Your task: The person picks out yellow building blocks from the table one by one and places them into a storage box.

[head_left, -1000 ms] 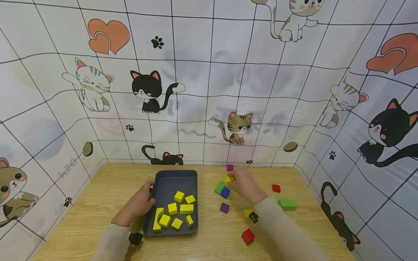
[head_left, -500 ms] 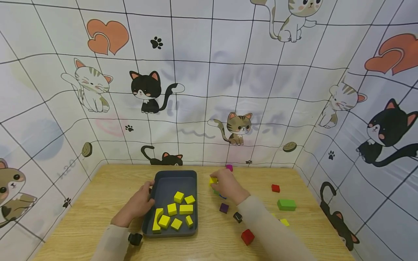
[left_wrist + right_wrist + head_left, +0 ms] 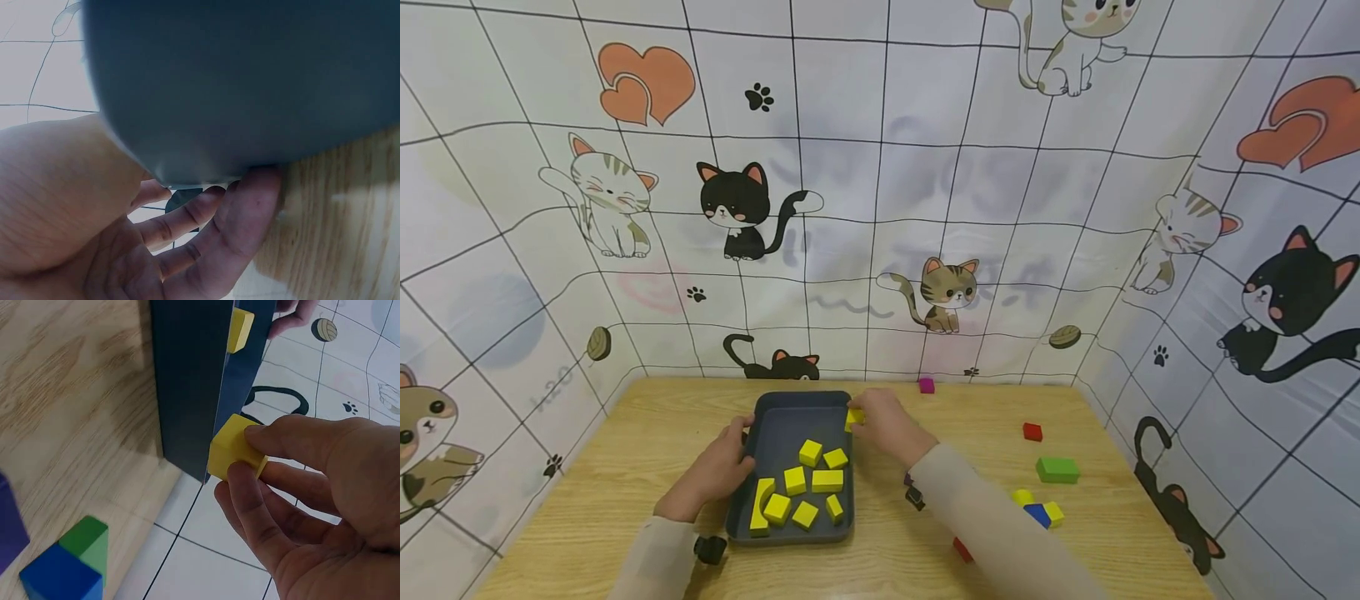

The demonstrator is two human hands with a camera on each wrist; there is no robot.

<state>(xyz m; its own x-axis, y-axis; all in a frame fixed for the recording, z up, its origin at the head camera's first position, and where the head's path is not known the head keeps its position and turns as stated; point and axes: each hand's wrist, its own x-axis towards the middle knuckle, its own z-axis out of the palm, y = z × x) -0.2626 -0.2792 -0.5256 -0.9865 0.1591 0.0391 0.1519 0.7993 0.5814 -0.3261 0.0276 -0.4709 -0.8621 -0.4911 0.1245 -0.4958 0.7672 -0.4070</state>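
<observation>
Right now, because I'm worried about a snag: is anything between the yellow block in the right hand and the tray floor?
Only the right wall of the tray: the yellow block, pinched by the right hand, is beside or above it near the far corner; I can't tell which. No other block shows between them.

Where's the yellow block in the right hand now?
In the head view, the yellow block is pinched in the right hand at the right rim of the gray tray, near its far corner.
</observation>
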